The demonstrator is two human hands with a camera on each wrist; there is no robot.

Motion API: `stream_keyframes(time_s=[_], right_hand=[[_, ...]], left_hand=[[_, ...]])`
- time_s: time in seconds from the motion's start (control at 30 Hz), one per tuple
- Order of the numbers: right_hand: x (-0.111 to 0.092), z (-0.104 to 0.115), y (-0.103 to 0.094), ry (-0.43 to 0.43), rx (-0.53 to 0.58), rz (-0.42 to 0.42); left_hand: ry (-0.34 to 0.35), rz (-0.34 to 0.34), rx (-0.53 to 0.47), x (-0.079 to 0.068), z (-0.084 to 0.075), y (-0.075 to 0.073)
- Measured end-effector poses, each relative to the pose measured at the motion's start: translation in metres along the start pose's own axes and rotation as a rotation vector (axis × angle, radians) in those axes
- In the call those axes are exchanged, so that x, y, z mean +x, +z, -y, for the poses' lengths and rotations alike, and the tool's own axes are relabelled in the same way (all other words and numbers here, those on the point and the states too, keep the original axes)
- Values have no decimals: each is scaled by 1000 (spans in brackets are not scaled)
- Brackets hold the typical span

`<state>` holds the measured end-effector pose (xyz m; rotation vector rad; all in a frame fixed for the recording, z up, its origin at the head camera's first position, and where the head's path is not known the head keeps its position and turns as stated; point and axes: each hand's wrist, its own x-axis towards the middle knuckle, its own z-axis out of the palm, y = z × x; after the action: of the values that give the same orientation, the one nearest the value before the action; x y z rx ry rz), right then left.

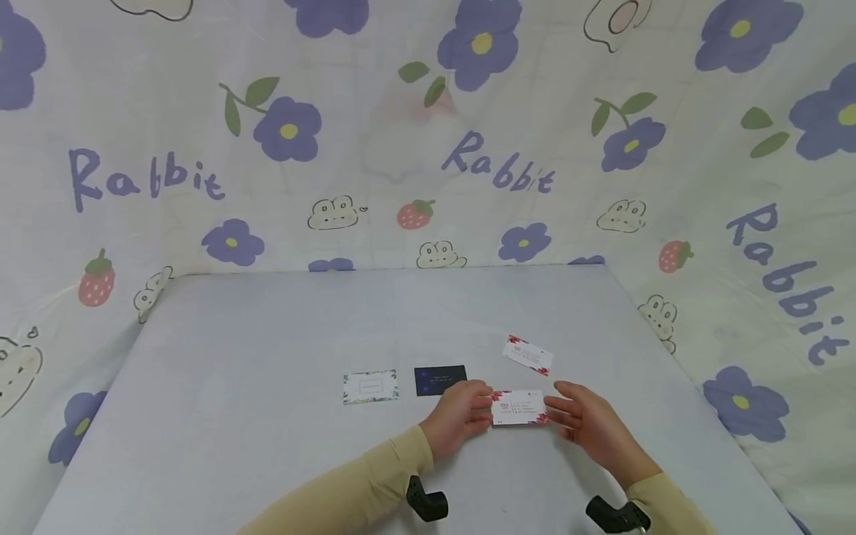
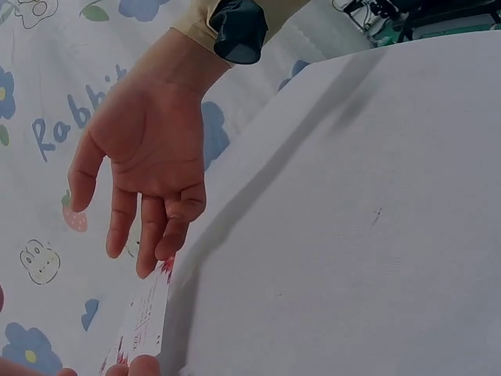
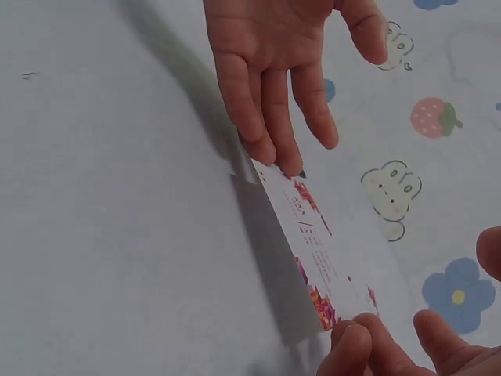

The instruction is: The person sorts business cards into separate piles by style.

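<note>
A white business card (image 1: 519, 408) with red floral corners lies between the two hands, its printed face up. The fingertips of the left hand (image 1: 458, 417) touch its left short edge, fingers fairly straight and thumb apart. At the opposite short edge, the right hand (image 1: 591, 425) touches it with loosely bent fingertips, its thumb also held away. In the right wrist view a shadow falls beside the card (image 3: 309, 243); whether it is one card or several stacked, I cannot tell. Just behind the left hand lies a dark blue card (image 1: 438, 379), partly covered by it.
Another red-and-white card (image 1: 528, 354) lies askew behind the right hand. A white card with a leafy green border (image 1: 370, 387) is left of the dark one. Patterned cloth (image 1: 374, 148) hangs around the white table (image 1: 267, 334).
</note>
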<state>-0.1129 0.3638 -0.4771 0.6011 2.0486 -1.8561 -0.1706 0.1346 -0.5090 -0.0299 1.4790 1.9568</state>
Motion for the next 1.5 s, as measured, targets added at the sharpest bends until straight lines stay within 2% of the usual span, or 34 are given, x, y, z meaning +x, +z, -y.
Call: stream_keyframes(time_s=[0.37,0.53,0.8,1.2,1.5], right_hand=[[35,27,17,-4,-44,-20],[50,34,24,18,-51,-49],[64,40,25,43,-50,-87],[65,36,24,46,-61,-104],[66,32,23,64,-76,-107]], left_hand=[[2,-59,19,18,-32,-9],[-12,-95,37,30,-40,-11],[-50,-125,32,42,-38,-12],[-55,-141,31,42,-36,-7],[-72,-122,56,43,-34,-7]])
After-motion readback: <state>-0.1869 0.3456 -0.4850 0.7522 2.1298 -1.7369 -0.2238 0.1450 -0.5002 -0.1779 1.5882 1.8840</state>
